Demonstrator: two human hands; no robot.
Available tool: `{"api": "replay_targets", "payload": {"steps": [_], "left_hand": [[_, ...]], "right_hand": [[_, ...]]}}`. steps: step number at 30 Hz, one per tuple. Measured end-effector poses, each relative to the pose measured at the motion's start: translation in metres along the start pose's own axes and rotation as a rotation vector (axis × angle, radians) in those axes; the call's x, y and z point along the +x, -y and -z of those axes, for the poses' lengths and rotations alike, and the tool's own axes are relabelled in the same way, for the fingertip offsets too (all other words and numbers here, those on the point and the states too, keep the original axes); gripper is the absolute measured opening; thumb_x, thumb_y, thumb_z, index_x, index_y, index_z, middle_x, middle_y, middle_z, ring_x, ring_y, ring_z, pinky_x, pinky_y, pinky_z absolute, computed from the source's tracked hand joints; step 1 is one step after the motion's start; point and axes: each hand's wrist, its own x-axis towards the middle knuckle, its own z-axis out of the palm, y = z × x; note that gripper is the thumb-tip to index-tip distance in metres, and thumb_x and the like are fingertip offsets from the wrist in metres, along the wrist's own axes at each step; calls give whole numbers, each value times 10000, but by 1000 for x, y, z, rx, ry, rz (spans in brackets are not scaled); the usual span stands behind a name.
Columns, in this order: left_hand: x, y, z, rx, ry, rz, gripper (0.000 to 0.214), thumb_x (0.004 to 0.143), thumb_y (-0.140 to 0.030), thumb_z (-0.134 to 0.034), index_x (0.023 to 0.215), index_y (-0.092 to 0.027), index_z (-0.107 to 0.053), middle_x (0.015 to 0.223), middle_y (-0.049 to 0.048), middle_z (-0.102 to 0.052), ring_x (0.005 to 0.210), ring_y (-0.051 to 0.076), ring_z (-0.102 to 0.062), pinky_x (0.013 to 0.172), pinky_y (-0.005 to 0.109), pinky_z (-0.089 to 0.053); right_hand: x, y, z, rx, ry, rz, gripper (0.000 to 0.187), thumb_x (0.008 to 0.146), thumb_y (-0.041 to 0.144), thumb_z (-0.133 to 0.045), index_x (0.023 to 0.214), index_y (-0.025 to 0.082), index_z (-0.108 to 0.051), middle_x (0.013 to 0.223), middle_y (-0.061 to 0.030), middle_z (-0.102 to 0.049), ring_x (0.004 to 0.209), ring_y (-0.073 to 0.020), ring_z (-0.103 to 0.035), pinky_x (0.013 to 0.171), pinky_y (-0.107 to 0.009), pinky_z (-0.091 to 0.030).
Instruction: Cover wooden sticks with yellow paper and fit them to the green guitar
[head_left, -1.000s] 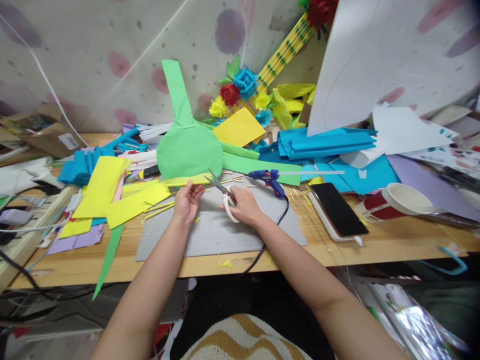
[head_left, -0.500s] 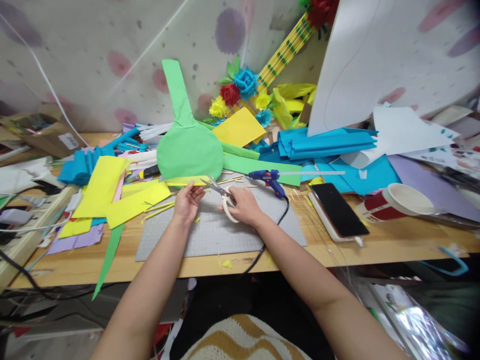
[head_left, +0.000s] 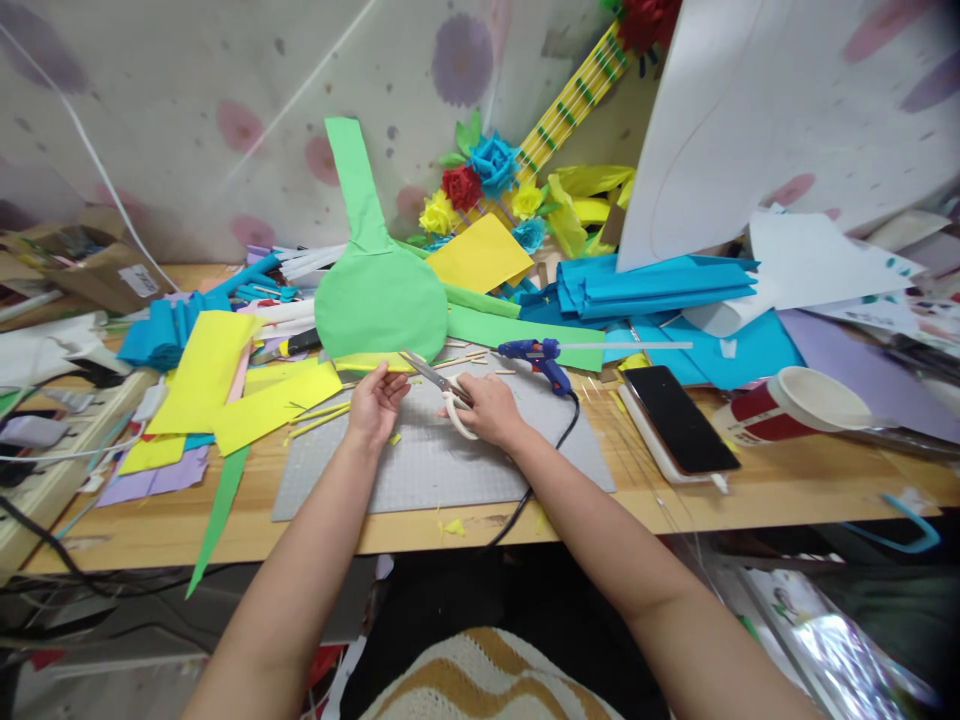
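Note:
My right hand (head_left: 486, 410) grips white-handled scissors (head_left: 441, 385) over the grey cutting mat (head_left: 442, 462). The blades point left toward a narrow yellow paper strip (head_left: 367, 363). My left hand (head_left: 375, 404) pinches the near edge of that strip, fingers closed on it. Just behind the strip lies a round green paper shape with a long neck (head_left: 379, 300).
A blue glue gun (head_left: 538, 358) with a black cord lies right of the scissors. A phone (head_left: 677, 418) and a tipped red-and-white paper cup (head_left: 787, 402) sit further right. Yellow, blue and green paper sheets and paper flowers (head_left: 480, 185) crowd the wooden table.
The scissors have turned and slid left toward the yellow strip, their blades closing a little. My left hand has stayed on the strip.

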Motion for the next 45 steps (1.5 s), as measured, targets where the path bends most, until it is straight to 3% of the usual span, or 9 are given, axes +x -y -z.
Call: {"api": "replay_targets", "payload": {"steps": [7, 12, 17, 23, 27, 30, 35, 41, 45], "left_hand": [[1, 3, 3, 59, 49, -73, 45, 738, -167, -544, 716, -129, -553, 645, 17, -651, 594, 113, -643, 504, 169, -499], [2, 11, 5, 222, 87, -191, 177, 650, -209, -634, 775, -141, -529, 735, 36, -661, 663, 177, -659, 484, 217, -509], [5, 17, 6, 325, 72, -281, 252, 617, -276, -666, 770, -140, -520, 755, 32, -651, 632, 183, -652, 475, 263, -524], [3, 17, 4, 384, 109, -239, 262, 628, -293, -661, 794, -143, -524, 747, 42, -656, 608, 172, -647, 478, 249, -518], [4, 18, 3, 386, 102, -221, 256, 631, -292, -664, 788, -149, -521, 734, 36, -651, 568, 147, -635, 474, 226, -504], [5, 19, 3, 392, 88, -259, 259, 624, -308, -669, 772, -150, -526, 733, 26, -640, 556, 136, -626, 478, 223, -500], [2, 19, 3, 506, 152, -234, 308, 610, -357, -669, 793, -139, -552, 748, 27, -632, 558, 139, -610, 478, 242, -494], [-1, 23, 5, 661, 322, -100, 425, 567, -395, -690, 888, -132, -600, 764, 35, -632, 529, 116, -578, 452, 233, -478], [4, 25, 6, 588, 270, -142, 414, 550, -402, -700, 843, -122, -616, 745, 32, -626, 604, 127, -588, 521, 244, -501]], "right_hand": [[-3, -2, 2, -75, -56, -188, 334, 794, 523, -418, 797, 206, -521, 704, -30, -610, 654, -164, -534, 569, -246, -243], [-7, -8, 15, -207, -25, -383, 252, 797, 411, -452, 839, 182, -548, 776, -85, -633, 698, -196, -564, 564, -266, -286], [-6, -12, 24, -298, 84, -357, 230, 761, 342, -515, 836, 136, -585, 875, -152, -638, 787, -242, -571, 623, -303, -340], [-5, -17, 28, -225, 93, -248, 196, 736, 295, -559, 852, 146, -614, 905, -131, -621, 873, -237, -538, 692, -297, -361], [-20, -31, 41, -131, -37, -249, 194, 782, 347, -508, 812, 186, -612, 876, -71, -624, 853, -191, -534, 681, -271, -353], [-38, -47, 53, -125, -163, -393, 361, 827, 463, -392, 658, 194, -563, 693, -37, -592, 670, -159, -515, 590, -266, -325], [-47, -86, 57, -161, -466, -522, 524, 620, 630, -553, 827, 149, -552, 831, -94, -569, 806, -210, -502, 692, -301, -370], [-23, -109, 43, 217, -177, -524, 508, 618, 570, -576, 904, 153, -622, 883, -89, -626, 843, -226, -553, 738, -331, -416], [-14, -101, 46, 586, -277, -589, 465, 614, 510, -609, 917, 158, -610, 852, -62, -648, 728, -170, -580, 635, -276, -449]]}}
